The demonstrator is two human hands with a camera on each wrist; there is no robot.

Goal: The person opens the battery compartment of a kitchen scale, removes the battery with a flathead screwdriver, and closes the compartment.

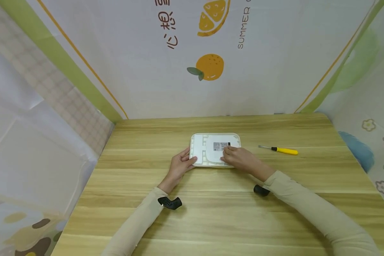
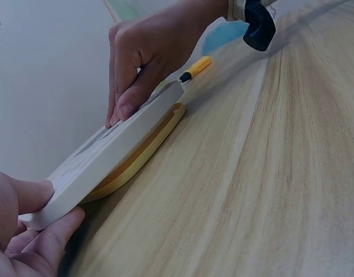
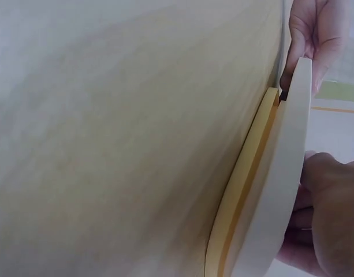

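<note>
A white rounded rectangular device with a printed label lies back side up, tilted above the table in the wrist views. Under it a yellow-edged layer shows along the side. My left hand grips the device's left end, thumb on the upper face and fingers beneath. The fingertips of my right hand touch the upper face beside the label, with the fingers bent and the thumb near the front edge. Whether they pinch anything small is hidden.
A screwdriver with a yellow handle lies on the wooden table to the right of the device. A printed cloth hangs behind the table's back edge. Black wrist pieces stick out from both sleeves.
</note>
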